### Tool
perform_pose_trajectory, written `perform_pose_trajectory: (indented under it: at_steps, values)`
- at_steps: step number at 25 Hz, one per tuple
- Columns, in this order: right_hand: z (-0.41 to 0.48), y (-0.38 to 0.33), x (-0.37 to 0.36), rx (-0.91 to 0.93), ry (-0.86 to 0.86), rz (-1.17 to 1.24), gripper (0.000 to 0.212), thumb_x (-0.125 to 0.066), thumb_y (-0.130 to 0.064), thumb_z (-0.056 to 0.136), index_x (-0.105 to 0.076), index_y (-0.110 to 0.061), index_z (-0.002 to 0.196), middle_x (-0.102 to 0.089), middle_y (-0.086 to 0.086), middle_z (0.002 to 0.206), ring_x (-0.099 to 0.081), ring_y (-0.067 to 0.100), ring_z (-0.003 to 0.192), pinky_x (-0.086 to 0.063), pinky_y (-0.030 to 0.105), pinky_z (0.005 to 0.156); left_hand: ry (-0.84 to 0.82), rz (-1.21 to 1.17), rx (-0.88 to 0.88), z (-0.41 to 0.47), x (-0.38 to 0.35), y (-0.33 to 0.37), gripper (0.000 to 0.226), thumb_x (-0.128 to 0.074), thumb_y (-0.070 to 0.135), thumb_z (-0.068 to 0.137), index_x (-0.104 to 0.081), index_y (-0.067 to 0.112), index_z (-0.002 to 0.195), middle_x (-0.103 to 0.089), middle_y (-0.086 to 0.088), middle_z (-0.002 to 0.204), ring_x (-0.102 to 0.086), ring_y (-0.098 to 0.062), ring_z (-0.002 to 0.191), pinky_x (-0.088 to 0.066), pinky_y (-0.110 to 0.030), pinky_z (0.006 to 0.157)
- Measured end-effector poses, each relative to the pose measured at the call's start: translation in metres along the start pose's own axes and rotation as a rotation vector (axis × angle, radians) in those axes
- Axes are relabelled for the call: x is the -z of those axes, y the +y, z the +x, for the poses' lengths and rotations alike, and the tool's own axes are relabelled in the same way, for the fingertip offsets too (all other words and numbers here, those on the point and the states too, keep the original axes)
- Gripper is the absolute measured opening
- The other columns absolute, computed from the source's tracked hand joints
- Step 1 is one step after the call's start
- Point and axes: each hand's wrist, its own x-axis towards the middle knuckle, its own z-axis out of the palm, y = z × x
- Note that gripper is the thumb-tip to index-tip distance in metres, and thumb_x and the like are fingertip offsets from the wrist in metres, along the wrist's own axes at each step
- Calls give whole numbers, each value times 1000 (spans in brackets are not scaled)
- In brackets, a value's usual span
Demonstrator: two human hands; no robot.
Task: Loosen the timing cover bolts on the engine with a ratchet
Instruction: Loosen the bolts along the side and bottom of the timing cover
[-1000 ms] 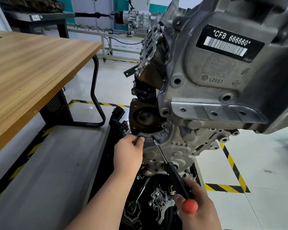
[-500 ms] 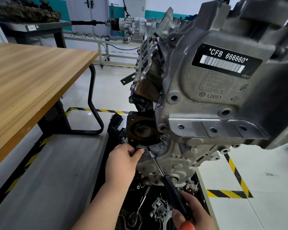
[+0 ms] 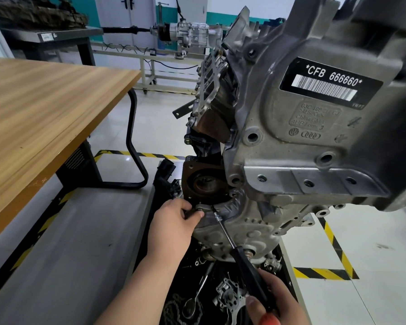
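Loosening underway, lower centre: right hand (image 3: 273, 301) grips the driver handle (image 3: 249, 270), left hand (image 3: 174, 227) pinches a bolt (image 3: 200, 209) (ratchet lies unused); next, unscrew steadily.

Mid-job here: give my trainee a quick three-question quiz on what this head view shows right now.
1. True or false: the right hand grips the black tool handle.
2. The left hand rests: A) on the wooden table B) at the timing cover by the tool's tip C) on the barcode label.
3. Fill in: the label's letters read ___.

Key: 1 true; 2 B; 3 CFB.
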Motion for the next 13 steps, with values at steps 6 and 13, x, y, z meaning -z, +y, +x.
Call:
perform_pose_trajectory:
  at_steps: [6,13]
  values:
    - [-3,5,-2,18,31,80,36,-61,-23,50,-67,-33,84,-69,-21,71,-62,-4,66,-43,5,60,36,50,-75,-7,-1,7,20,-78,33,75,-66,20,82,-42,14,60,-44,2,51,-33,-12,44]
    - [-3,9,3,13,8,77,40,-58,-24,50,-67,-34,87,-70,-16,69,-62,0,62,-43,7,58,55,97,-23,-9,-5,15,18,-71,32,81,-63,16,84,-43,15,65,-43,1,54,-26,-15,45]
